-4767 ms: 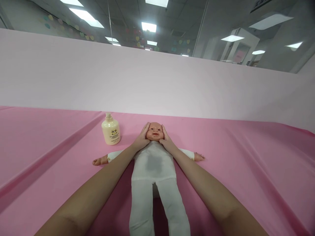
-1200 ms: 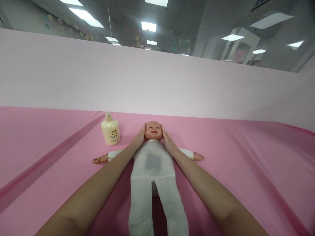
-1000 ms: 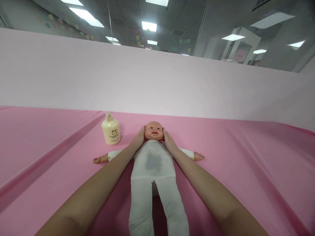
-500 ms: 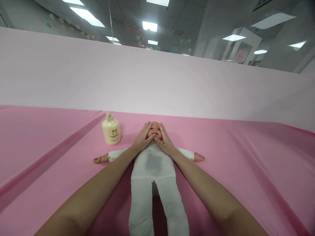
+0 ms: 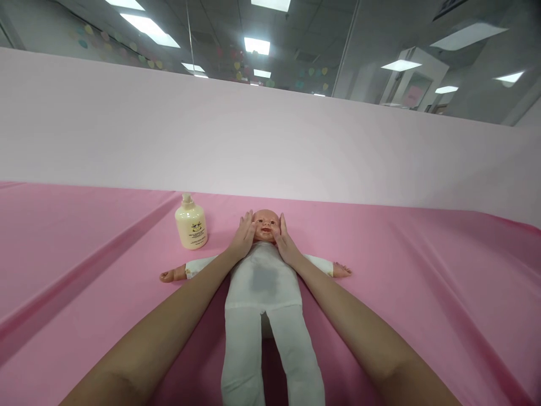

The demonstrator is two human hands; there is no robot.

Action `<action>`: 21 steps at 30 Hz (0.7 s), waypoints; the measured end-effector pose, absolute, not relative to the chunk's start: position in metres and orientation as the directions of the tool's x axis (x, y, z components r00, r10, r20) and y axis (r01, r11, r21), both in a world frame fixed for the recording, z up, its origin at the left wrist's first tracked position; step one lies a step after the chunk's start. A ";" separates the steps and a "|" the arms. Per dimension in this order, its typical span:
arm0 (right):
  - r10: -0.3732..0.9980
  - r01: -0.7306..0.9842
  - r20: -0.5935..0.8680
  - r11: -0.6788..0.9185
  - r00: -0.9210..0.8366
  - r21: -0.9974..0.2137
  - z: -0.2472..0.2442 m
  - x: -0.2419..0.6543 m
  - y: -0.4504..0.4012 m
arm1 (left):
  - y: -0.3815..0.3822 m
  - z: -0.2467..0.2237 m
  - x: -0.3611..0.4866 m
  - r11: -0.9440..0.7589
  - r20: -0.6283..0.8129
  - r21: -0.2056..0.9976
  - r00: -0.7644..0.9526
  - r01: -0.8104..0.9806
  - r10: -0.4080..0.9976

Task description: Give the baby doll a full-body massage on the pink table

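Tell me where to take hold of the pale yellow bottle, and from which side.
I'd take the pale yellow bottle around its broad body, coming from the left: it stands upright, its top is narrow, the doll's arm lies in front and the doll's head to the right.

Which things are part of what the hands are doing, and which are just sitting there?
In the job:
baby doll, lying face up
left hand and right hand, against its cheeks

Seemingly just there:
pale-yellow bottle, upright, untouched
pink cloth, spread underneath
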State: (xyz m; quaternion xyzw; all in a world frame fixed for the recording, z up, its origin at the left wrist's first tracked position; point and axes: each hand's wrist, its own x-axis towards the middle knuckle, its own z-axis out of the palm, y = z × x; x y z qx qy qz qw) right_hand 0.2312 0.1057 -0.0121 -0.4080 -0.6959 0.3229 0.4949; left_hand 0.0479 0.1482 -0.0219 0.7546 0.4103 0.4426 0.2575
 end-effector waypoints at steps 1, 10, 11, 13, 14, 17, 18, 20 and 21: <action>0.869 0.279 0.456 0.494 -0.193 -0.823 -0.010 0.231 0.103 | 0.145 -0.019 0.047 -0.585 0.495 0.686 0.312 0.433 0.811; 0.811 0.327 0.547 0.584 -0.208 -0.743 -0.003 0.227 0.099 | 0.135 -0.004 0.050 -0.789 0.618 0.468 0.491 0.398 0.614; 0.825 0.309 0.534 0.565 -0.185 -0.765 -0.006 0.228 0.103 | 0.138 -0.007 0.050 -0.774 0.617 0.514 0.467 0.369 0.633; 0.869 0.272 0.475 0.495 -0.139 -0.825 -0.012 0.229 0.111 | 0.143 -0.013 0.050 -0.718 0.596 0.625 0.407 0.308 0.693; 0.892 0.257 0.437 0.452 -0.117 -0.854 -0.015 0.230 0.114 | 0.146 -0.016 0.050 -0.678 0.574 0.681 0.373 0.277 0.729; 0.930 0.247 0.359 0.366 -0.075 -0.897 -0.020 0.231 0.118 | 0.151 -0.024 0.049 -0.562 0.491 0.797 0.304 0.220 0.816; 0.927 0.258 0.365 0.373 -0.079 -0.891 -0.019 0.231 0.116 | 0.151 -0.024 0.049 -0.539 0.471 0.811 0.293 0.227 0.832; 0.902 0.290 0.415 0.432 -0.118 -0.854 -0.015 0.230 0.110 | 0.149 -0.022 0.048 -0.550 0.472 0.790 0.302 0.273 0.828; 0.882 0.301 0.448 0.472 -0.147 -0.829 -0.012 0.230 0.106 | 0.147 -0.019 0.048 -0.584 0.495 0.755 0.323 0.299 0.806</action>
